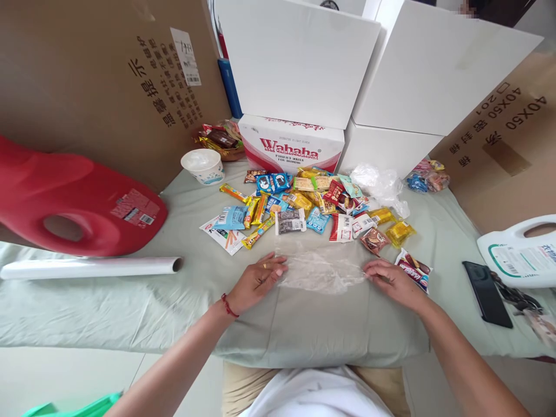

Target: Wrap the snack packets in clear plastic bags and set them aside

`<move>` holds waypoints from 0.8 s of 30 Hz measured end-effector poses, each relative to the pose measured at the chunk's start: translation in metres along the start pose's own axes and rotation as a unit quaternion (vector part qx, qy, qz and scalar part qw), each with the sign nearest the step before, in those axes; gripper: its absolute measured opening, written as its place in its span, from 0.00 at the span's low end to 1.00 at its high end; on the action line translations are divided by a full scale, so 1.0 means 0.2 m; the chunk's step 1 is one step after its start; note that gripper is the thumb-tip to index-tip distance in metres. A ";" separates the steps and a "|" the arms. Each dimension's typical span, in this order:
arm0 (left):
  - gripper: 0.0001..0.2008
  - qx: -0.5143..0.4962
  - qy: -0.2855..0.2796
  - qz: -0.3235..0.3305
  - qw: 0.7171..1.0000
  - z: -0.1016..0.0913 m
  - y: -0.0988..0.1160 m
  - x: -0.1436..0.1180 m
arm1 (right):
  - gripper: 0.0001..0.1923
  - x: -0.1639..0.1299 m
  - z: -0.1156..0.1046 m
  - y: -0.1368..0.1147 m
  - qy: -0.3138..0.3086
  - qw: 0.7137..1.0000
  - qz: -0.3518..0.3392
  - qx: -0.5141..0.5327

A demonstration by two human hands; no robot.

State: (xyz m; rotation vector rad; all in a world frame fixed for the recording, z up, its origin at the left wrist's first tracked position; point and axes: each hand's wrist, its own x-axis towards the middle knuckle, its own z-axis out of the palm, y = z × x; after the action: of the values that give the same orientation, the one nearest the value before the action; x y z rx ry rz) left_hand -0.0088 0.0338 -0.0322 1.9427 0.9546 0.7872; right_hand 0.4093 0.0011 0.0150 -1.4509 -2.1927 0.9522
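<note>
A clear plastic bag [321,269] lies flattened on the cloth in front of me. My left hand [257,282] pinches its left edge, fingers curled over the film. At the opposite edge, my right hand [394,282] has its thumb and fingers closed on the plastic. Just beyond the bag is a loose heap of small wrapped snacks, among them a dark packet [291,222], a blue packet [318,220] and a red-and-white packet [341,227]. A purple-and-white snack pack [412,269] sits beside my right wrist.
Behind the snacks stands a Wahaha carton [291,145], with crumpled clear bags [379,184] to its right. A paper tub [202,167], red jug [78,202] and white roll [91,267] are at left. A phone [487,293] and white jug [521,252] lie right.
</note>
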 end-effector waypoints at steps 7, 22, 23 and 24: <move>0.22 0.030 0.028 -0.076 0.996 0.06 0.03 0.03 | 0.18 0.02 -0.09 -0.14 0.238 0.965 0.091 0.066; 0.06 0.094 -0.021 -0.056 0.994 0.05 0.08 0.01 | 0.26 0.25 0.24 -0.60 -0.076 0.974 0.067 -0.203; 0.07 0.097 -0.022 -0.059 0.993 0.05 0.08 0.01 | 0.19 0.25 0.25 -0.61 -0.068 0.973 0.044 -0.214; 0.10 0.097 -0.024 -0.064 0.993 0.05 0.09 0.01 | 0.13 0.24 0.27 -0.62 -0.051 0.973 0.017 -0.225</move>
State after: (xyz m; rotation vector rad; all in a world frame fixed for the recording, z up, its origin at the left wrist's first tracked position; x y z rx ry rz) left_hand 0.0053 0.0245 -0.0215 2.0328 1.1502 0.5892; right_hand 0.2726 -0.0044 0.0597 -1.6646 -2.5865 0.5660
